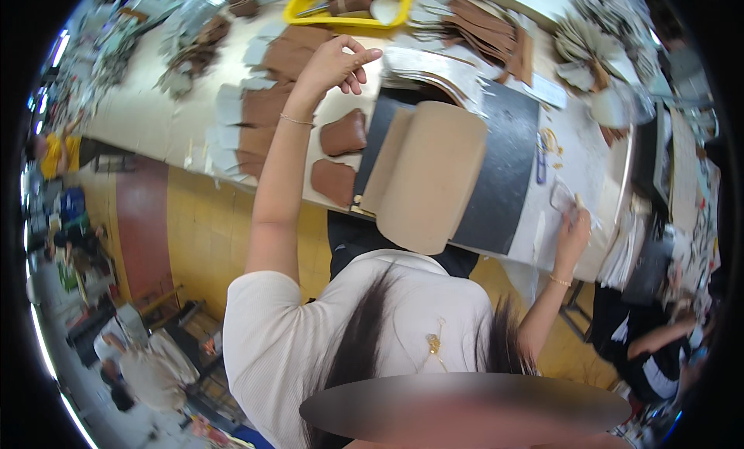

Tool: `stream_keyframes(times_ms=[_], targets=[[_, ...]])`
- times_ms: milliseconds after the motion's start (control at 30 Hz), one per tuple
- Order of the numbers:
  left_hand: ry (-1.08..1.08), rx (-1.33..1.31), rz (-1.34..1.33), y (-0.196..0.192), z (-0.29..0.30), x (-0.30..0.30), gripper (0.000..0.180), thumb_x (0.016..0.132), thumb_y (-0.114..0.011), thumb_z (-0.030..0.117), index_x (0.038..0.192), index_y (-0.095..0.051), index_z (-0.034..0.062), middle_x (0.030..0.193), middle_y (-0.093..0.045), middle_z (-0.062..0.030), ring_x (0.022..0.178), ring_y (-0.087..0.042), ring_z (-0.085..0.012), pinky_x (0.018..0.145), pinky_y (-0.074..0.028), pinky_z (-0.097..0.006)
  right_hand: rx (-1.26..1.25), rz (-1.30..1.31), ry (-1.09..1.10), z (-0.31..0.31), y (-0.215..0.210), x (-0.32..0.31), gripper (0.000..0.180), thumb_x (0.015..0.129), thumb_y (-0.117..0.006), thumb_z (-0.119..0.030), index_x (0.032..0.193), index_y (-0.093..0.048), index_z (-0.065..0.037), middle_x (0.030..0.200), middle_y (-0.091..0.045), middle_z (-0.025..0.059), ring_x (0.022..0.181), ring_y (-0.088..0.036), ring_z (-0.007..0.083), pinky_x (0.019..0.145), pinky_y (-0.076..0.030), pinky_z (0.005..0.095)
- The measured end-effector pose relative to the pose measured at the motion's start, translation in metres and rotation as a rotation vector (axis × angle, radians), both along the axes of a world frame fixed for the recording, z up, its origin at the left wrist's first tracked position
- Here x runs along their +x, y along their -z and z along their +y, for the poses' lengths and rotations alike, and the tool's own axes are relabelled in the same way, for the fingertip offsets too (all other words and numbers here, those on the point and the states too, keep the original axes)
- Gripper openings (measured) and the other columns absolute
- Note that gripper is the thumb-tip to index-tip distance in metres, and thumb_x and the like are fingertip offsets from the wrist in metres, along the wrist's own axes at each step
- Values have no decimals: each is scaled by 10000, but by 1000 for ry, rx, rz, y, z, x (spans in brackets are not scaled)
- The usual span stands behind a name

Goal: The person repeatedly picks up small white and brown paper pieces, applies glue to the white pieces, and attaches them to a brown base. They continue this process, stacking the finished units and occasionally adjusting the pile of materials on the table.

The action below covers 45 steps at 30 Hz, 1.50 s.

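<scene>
My left hand (345, 67) is raised over the table, thumb stretched to the right and fingers loosely bent apart, with nothing visible in it. Nearest to it are brown leather pieces (294, 52) in overlapping rows with pale sheets. Low on the right, my right hand (572, 233) has its fingers closed at a small pale object beside a translucent piece (563, 195); what it grips is too small to tell. Between my hands a curved tan sheet (434, 174) lies on a black board (500, 177). Two small brown leather pieces (343, 132) lie left of it.
A blue-handled tool (541, 164) and yellow bands (552, 141) lie right of the board. At the back stand a yellow tray (347, 21), brown strips (484, 30) and pale stacked pieces (434, 65). Co-workers sit at far left, lower left and right, including one person in yellow (62, 154).
</scene>
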<state>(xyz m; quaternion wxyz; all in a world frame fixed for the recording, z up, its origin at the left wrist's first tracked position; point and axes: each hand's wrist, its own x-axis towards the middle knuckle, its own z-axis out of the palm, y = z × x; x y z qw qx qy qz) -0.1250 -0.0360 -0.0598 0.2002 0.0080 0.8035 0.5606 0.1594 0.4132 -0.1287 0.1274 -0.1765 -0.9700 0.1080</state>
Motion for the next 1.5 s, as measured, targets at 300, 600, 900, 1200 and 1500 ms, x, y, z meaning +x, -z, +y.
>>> stream_keyframes(times_ms=[300, 600, 900, 1200, 1500], targets=[[-643, -836, 431, 14, -188, 60, 433, 749, -757, 309, 999, -652, -29, 790, -647, -154, 715, -634, -252, 646, -504, -347, 104, -109, -86, 9, -12, -13, 173, 774, -653, -34, 879, -522, 5, 848, -551, 143, 863, -546, 369, 743, -419, 454], [-714, -880, 380, 29, -187, 71, 484, 679, -810, 199, 1050, -580, -10, 967, -591, -207, 913, -587, -340, 774, -480, -406, -85, -274, 58, 27, -23, -12, 182, 873, -589, -77, 1002, -492, 6, 855, -602, 212, 810, -595, 397, 680, -436, 453], [-742, -807, 402, 25, -172, 69, 275, 720, -743, 105, 902, -591, -34, 794, -639, -181, 771, -627, -355, 730, -485, -416, -573, -392, 126, 59, -16, -2, 586, 965, -529, -247, 1415, -281, 34, 1340, -459, 257, 1239, -471, 307, 1010, -362, 321], [-557, -993, 657, 30, -166, 70, 184, 754, -697, 120, 823, -615, -29, 785, -647, -169, 732, -617, -330, 709, -478, -396, -826, -300, 212, 55, -29, 7, 691, 976, -502, -330, 1469, -166, 17, 1429, -348, 262, 1307, -383, 253, 1069, -280, 300], [-657, 257, -60, 11, -165, 73, 261, 934, -534, 222, 1096, -566, 20, 1087, -585, -82, 1031, -517, -172, 915, -409, -385, -834, -163, 253, 41, -22, 19, 745, 968, -503, -383, 1468, -141, 35, 1433, -352, 231, 1310, -366, 252, 1072, -271, 306]])
